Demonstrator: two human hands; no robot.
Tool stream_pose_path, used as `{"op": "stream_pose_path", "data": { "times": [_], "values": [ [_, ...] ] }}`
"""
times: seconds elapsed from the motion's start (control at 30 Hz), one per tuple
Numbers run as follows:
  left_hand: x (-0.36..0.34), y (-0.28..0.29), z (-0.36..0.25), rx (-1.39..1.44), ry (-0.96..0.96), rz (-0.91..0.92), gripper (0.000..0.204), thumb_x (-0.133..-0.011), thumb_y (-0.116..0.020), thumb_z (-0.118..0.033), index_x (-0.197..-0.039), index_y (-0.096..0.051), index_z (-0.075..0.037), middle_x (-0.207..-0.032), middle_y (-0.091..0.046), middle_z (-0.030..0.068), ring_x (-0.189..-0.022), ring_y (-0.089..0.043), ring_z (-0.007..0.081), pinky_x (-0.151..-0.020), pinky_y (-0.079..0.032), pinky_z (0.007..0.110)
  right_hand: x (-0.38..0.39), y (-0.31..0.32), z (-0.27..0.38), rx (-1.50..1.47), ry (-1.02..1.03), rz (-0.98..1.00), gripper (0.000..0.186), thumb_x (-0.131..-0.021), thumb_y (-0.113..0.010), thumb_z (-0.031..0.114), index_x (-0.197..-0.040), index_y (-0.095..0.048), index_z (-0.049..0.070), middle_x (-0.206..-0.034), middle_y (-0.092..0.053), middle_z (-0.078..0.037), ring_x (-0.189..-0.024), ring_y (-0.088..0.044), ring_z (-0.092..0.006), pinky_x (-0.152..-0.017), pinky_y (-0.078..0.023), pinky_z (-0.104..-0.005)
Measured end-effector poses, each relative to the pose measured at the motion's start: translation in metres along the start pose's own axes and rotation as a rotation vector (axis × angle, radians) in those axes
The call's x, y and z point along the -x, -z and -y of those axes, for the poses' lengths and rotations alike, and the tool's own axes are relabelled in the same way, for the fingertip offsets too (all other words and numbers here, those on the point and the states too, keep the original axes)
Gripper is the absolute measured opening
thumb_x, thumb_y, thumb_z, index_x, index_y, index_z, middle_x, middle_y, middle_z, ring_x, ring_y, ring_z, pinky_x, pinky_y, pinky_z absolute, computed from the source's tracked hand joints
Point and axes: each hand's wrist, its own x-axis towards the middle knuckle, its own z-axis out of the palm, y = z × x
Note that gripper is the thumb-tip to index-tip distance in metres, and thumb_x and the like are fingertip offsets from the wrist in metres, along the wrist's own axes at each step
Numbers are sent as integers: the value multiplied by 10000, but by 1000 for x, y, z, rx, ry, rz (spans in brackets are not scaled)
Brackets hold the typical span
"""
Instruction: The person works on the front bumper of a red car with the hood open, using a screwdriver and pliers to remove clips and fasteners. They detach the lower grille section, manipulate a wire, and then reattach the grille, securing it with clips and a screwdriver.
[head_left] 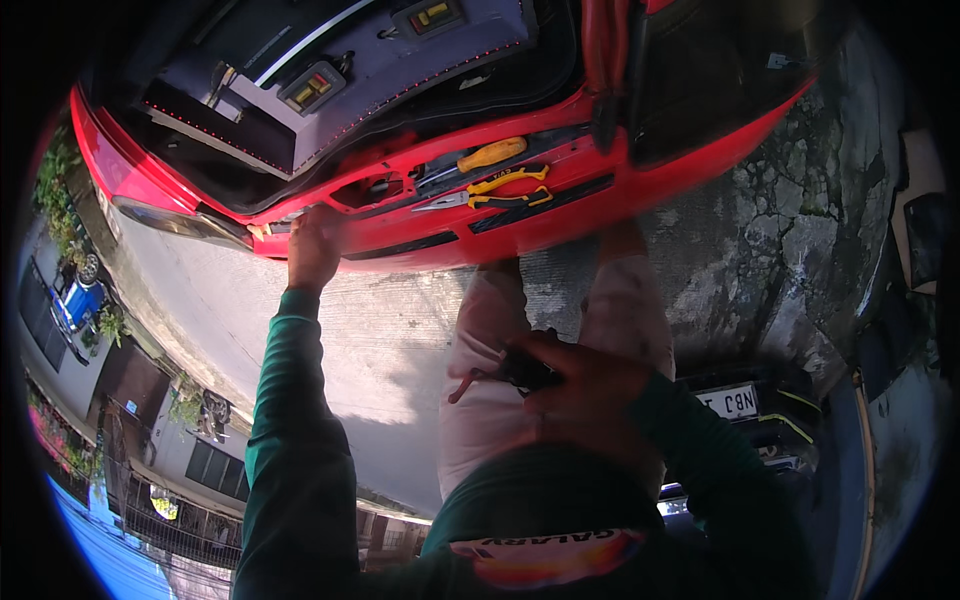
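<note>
My left hand (313, 248) reaches to the left end of a red car's rear edge (400, 255), beside the tail light. Its fingers look curled at the red panel; what they hold is hidden. Low in front of my thighs, my right hand (575, 372) is closed around a small black part (530, 368) with a reddish strip sticking out to the left. I cannot make out its kind. Long-nose pliers (508, 185) with yellow and black handles lie on the car's rear ledge. Just behind them rests a screwdriver (492, 153) with a yellow handle.
The car's open rear holds a grey panel (370, 95) with yellow fittings and a row of small red lights. Rough concrete (370, 320) lies beneath. A dark vehicle with a white plate (728, 403) stands behind me on the right. A blue motorcycle (78, 300) is far left.
</note>
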Motion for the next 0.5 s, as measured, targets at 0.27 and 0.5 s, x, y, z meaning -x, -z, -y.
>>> {"op": "stream_pose_path", "data": {
  "times": [0.27,0.5],
  "values": [
    [1,3,7,-36,-42,43,290,-965,-589,-178,-1239,-650,-103,-1178,-718,224,-1208,-607,491,-1014,-507,588,4,25,-19,78,15,80,765,-957,-794,248,-1579,-416,11,-1478,-542,-143,-1376,-553,-236,-1165,-437,-379],
    [10,-16,32,21,-123,-98,328,-949,-618,-125,-1271,-678,-129,-1208,-722,170,-1259,-604,427,-1047,-487,553,-48,1,-7,68,-37,0,752,-966,-793,262,-1586,-425,48,-1435,-573,-86,-1315,-558,-168,-1112,-468,-365]
  ]
}}
